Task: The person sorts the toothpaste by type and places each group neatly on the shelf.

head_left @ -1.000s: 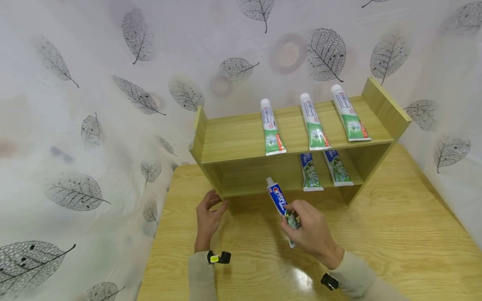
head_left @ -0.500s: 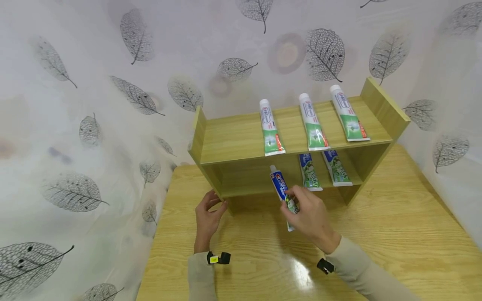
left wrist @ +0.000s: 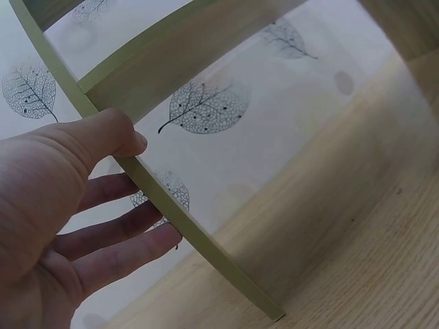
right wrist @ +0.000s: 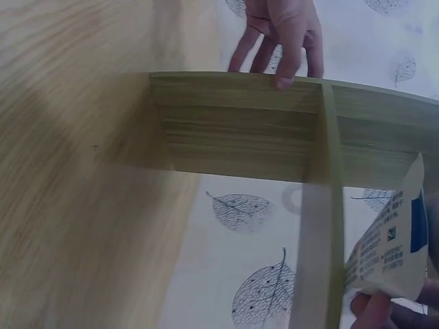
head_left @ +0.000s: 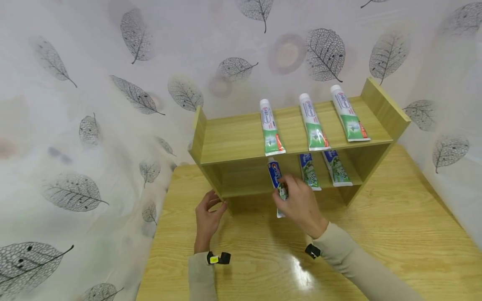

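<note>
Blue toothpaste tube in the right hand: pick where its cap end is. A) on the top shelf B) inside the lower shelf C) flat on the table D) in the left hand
B: the right hand holds the blue toothpaste tube with its cap under the top board of the wooden shelf.

Leaf-patterned white wall covering (head_left: pixel 94 83) behind a wooden table (head_left: pixel 395 234).

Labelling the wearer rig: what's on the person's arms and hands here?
Both hands are bare, no gloves. Each arm wears a long beige sleeve reaching the wrist. A small black device sits on each wrist: the left wrist unit has a yellow-green marking, the right wrist unit looks plain black. No cables visible.
</note>
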A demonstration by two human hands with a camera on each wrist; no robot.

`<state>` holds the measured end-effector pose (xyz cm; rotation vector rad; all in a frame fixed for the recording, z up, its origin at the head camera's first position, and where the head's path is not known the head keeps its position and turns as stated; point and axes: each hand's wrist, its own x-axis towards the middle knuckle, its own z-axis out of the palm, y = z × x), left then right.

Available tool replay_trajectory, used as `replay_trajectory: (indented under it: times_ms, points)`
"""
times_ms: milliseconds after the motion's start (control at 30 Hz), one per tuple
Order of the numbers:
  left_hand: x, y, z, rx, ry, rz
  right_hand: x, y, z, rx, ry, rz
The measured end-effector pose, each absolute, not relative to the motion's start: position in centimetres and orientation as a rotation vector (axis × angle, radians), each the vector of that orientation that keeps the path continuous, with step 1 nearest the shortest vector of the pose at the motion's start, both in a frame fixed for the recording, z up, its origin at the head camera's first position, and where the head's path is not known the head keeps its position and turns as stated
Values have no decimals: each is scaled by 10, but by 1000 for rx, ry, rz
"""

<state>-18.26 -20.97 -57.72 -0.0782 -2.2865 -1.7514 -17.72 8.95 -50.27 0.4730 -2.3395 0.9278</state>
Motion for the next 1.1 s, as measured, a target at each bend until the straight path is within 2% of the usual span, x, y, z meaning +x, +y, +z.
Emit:
replay_trajectory:
  times_ms: [433, 767, 1100]
  points:
    - [-183, -211, -577, -64, -2293, -1739, -194, 76, -487, 424, -2481, 931]
    - [-183, -210, -577, -62, -2295, -1737, -218, 72, -488, 466, -2440, 900]
    - [-183, -210, -577, -69, -2285, -1747, -225, 70, -485, 473, -2492, 898]
